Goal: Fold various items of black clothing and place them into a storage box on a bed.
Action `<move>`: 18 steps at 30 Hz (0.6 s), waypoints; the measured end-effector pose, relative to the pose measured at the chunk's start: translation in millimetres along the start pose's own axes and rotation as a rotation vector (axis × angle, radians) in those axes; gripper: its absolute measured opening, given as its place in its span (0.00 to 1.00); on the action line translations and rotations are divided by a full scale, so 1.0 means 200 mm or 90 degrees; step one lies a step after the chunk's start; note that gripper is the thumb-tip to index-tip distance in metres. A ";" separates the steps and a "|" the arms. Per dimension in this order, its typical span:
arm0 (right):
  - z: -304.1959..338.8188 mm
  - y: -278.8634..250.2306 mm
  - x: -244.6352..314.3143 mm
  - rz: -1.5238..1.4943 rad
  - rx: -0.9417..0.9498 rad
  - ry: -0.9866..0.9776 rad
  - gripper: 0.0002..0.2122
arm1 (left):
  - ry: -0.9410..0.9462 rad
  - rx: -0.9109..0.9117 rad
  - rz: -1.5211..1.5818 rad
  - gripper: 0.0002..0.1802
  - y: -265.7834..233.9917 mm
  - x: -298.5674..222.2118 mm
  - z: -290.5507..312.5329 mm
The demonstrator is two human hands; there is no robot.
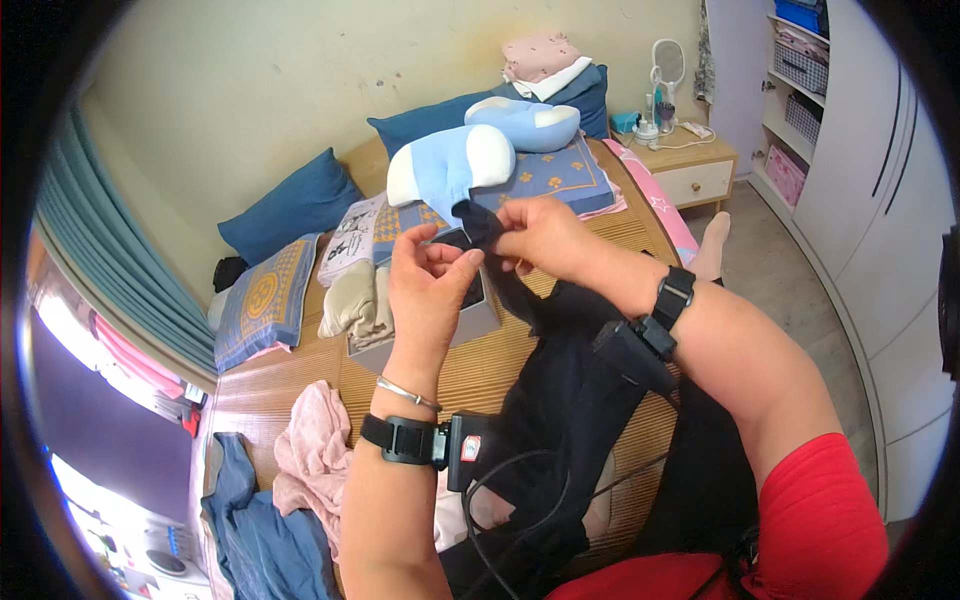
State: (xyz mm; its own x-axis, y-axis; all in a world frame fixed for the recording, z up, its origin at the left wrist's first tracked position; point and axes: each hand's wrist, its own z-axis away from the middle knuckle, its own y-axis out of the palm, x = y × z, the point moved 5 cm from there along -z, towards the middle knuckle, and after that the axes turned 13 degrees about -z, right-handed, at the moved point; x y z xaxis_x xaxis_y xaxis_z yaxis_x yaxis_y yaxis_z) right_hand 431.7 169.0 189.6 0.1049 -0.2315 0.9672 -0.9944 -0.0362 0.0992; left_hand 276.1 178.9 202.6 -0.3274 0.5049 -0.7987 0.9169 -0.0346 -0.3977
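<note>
Pinching the end of a black garment (513,290) between thumb and fingers, our right hand (548,238) holds the cloth up in front of us. Our left hand (428,285) is just beside that end, its fingers curled and the gap to its thumb narrow; we cannot tell whether it grips the cloth or only steadies it. From our fingers the black garment runs down toward our lap over the woven mat (465,373), where it lies loose and unfolded. Its lower part is hard to tell from our own dark trousers.

Beyond our hands stands a grey storage box (478,325) with dark cloth inside. A beige folded cloth (352,303) sits at its left side, though we cannot make out whether it is within the walls or resting against them.

We judge the work to be sorting or folding clothes, and only partly done. The beige folded cloth and the contents of the box look dealt with; the black garment seems at an early stage, its length not yet gathered into a bundle. To our left, a pink garment (313,440) and a blue garment (262,522) lie crumpled near each other, so both appear to be left to do.
</note>
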 end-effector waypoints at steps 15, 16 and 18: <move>-0.05 -0.29 -0.26 0.091 -0.071 -0.027 0.09 | -0.215 -0.046 0.338 0.19 -0.07 0.38 -0.07; -0.05 -0.34 -0.35 0.077 -0.094 0.003 0.09 | -0.194 -0.050 0.388 0.21 -0.11 0.42 -0.08; -0.03 -0.44 -0.48 0.063 -0.122 0.034 0.09 | -0.179 -0.024 0.447 0.23 -0.14 0.49 -0.09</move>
State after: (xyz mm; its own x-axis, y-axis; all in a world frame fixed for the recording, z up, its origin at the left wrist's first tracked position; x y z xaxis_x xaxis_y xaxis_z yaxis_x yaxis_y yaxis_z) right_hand 508.6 200.9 89.1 0.0111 -0.1735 0.9848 -0.9845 0.1705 0.0411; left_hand 223.1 245.1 143.2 0.2956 0.1358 -0.9456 0.9367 -0.2358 0.2590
